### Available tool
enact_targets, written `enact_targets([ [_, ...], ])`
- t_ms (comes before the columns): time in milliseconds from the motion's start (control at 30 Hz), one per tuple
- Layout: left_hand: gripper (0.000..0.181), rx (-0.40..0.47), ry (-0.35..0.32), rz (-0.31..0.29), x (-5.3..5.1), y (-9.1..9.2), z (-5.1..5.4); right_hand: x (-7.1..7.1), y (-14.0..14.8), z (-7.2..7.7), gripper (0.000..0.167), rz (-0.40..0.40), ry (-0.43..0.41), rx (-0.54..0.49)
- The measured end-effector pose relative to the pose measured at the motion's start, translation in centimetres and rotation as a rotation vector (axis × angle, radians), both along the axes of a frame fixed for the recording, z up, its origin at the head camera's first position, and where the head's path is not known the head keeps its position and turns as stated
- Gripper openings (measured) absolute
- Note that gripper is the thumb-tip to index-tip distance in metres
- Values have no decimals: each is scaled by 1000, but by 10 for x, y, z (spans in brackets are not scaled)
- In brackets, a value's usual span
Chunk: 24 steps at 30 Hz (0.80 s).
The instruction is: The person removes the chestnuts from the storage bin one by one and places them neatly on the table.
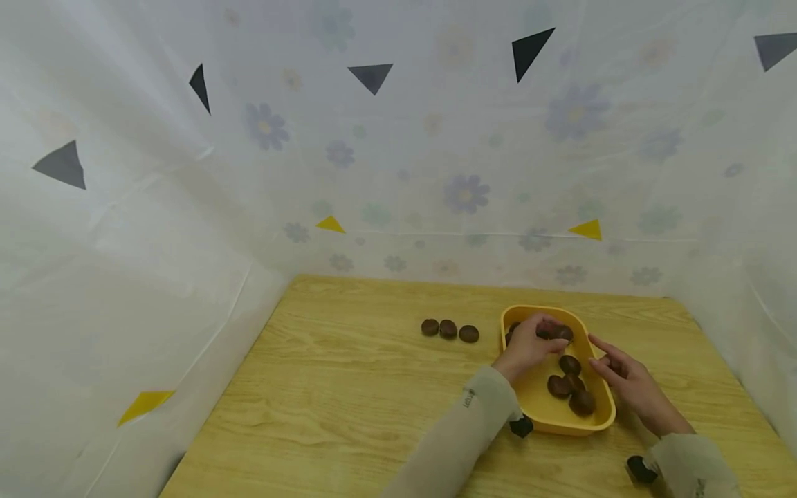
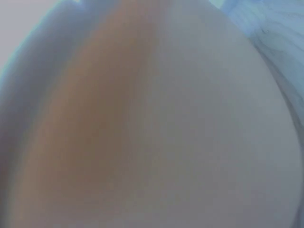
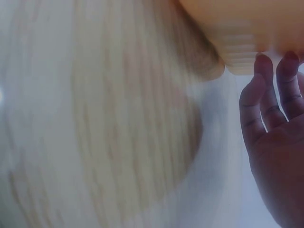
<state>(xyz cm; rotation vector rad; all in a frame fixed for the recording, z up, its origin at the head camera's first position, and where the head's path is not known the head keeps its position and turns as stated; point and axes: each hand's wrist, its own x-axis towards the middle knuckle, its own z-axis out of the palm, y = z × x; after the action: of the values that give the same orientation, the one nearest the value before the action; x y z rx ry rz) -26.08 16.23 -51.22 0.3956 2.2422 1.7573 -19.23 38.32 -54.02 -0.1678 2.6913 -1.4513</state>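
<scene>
In the head view, several dark brown chestnuts (image 1: pixel 558 386) lie in a yellow plastic tray (image 1: pixel 563 427) on the right part of the table. My left hand (image 1: pixel 528 347) reaches over its left wall and grips a chestnut (image 1: pixel 562 334) between thumb and fingers near the far end; the fingers partly hide others. My right hand (image 1: pixel 631 384) holds the tray's right rim, thumb over the edge. The right wrist view shows those fingers (image 3: pixel 264 66) bent against the tray's outer wall (image 3: pixel 237 33). A blur fills the left wrist view.
Three chestnuts (image 1: pixel 447 329) lie in a short row on the wood-grain table (image 1: pixel 324 373), left of the tray. Pale flowered sheeting (image 1: pixel 398 173) with dark and yellow triangles encloses the table at the back and sides.
</scene>
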Motion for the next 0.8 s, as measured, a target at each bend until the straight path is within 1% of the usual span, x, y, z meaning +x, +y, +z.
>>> enact_targets([
  [233, 26, 81, -46, -26, -1, -3, 2, 1, -1, 0, 67, 2, 8, 1],
  [333, 25, 114, -60, -35, -1, -4, 4, 0, -1, 0, 67, -11, 2, 8],
  [467, 25, 199, -70, -68, -4, -9, 7, 0, -2, 1, 67, -20, 2, 14],
  [567, 26, 258, -75, -105, -6, -17, 8, 0, -2, 1, 67, -23, 1, 11],
  [667, 28, 301, -76, -127, -7, -29, 8, 0, -3, 1, 67, -30, -3, 6],
  [800, 29, 302, -67, -128, -10, -46, 9, 0, -3, 0, 67, -27, -13, 18],
])
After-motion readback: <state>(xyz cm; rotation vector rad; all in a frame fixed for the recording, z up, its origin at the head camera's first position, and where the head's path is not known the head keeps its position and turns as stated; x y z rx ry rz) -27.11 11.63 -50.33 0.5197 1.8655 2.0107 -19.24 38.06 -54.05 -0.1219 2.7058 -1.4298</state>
